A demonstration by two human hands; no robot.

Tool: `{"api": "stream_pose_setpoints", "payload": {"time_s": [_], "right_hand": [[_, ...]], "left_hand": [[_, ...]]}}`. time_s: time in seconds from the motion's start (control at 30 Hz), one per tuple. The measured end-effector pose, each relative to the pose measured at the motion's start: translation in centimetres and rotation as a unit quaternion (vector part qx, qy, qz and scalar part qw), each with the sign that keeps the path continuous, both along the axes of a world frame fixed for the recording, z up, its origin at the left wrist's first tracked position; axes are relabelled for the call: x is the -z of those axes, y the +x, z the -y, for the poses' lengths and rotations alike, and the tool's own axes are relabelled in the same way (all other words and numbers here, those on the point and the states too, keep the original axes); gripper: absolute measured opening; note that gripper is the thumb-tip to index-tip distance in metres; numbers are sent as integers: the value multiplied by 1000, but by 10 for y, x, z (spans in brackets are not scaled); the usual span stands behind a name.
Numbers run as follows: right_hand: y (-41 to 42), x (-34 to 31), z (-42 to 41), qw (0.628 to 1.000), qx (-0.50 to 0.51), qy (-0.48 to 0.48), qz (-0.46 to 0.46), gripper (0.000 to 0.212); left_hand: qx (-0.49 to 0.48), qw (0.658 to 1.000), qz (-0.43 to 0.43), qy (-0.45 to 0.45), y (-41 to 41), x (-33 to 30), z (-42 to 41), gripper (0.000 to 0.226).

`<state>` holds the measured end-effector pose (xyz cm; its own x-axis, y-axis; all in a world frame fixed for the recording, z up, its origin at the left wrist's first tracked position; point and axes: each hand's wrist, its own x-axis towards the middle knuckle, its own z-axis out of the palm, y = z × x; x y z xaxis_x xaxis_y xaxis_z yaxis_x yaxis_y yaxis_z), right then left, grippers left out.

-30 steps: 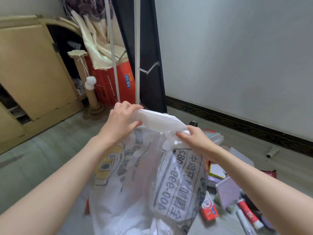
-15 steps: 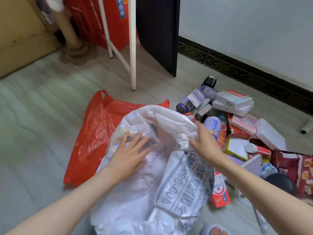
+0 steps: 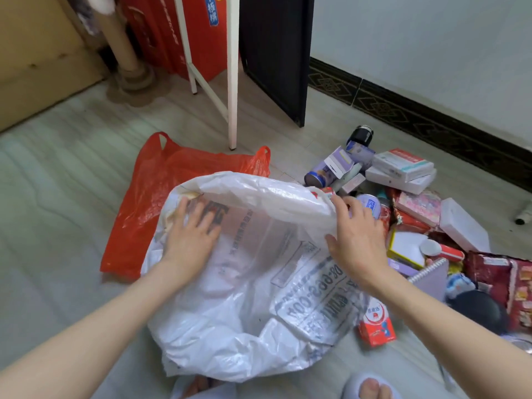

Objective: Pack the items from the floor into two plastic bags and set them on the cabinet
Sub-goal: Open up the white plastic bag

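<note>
Cabinet [image 3: 34, 53]: tan wooden front, 10 o'clock corner of the view.
Red plastic bag [image 3: 149, 203]: lies flat on the floor, partly under the white bag, at its 10 o'clock side; both handles point to 12 o'clock.
Left hand [image 3: 191, 236]: inside the white bag's mouth, fingers straight and spread, pressing the inner wall toward 9 o'clock; it grasps nothing.
White plastic bag [image 3: 244, 321]: stands open on the floor at centre; blue-grey print seen upside down, digits "666-004" partly legible, remaining characters too blurred to read.
Red carton [image 3: 172, 30]: at 12 o'clock behind a white metal frame [image 3: 232, 70]; blue label with Chinese characters, only partly in view.
Black panel [image 3: 276, 53]: stands at 12 o'clock beside the frame.
Right hand [image 3: 357, 240]: at the 3 o'clock edge of the bag's mouth, fingers curled over the rim, holding it open.
Red-and-white carton [image 3: 377, 326]: touches the bag at 4 o'clock; white logo with small unreadable text.
Pile of items [image 3: 408, 214]: boxes, cans, a dark jar, snack packets and a spiral notebook on the floor, 2 to 4 o'clock of the bag; labels illegible.
Floor [image 3: 57, 182]: pale grey wood-grain boards.
Wall [image 3: 417, 38]: plain white with dark patterned skirting, at 2 o'clock.
</note>
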<state>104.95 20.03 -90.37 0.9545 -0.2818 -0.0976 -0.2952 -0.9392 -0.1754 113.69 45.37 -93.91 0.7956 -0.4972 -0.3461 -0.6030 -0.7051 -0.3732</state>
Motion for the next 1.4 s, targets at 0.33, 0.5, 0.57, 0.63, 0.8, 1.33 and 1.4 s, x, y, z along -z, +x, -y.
{"api": "stream_pose_setpoints", "payload": {"time_s": [0.33,0.5,0.57,0.63,0.8,1.33,1.4], "right_hand": [[-6,75,-54,948,-266,-16,-176,71],[-7,119,-41,914,-245,-19,-324,98],[-5,129,-40,901,-253,-11,-352,96],[-1,134,-43,893,-263,-9,-364,95],[-3,137,-51,897,-261,-28,-357,99],[-36,72,-32,920,-325,99,-195,67],[-52,48,-13,934,-310,103,-148,63]], "left_hand": [[33,974,-220,-45,-33,78,23,69],[45,972,-220,73,-24,103,-7,86],[39,970,-224,85,-19,105,-16,94],[36,968,-232,82,-18,104,-17,98],[27,965,-240,97,-25,100,-13,99],[75,964,-228,-113,-42,59,-9,64],[97,957,-209,-177,-58,46,5,60]]}}
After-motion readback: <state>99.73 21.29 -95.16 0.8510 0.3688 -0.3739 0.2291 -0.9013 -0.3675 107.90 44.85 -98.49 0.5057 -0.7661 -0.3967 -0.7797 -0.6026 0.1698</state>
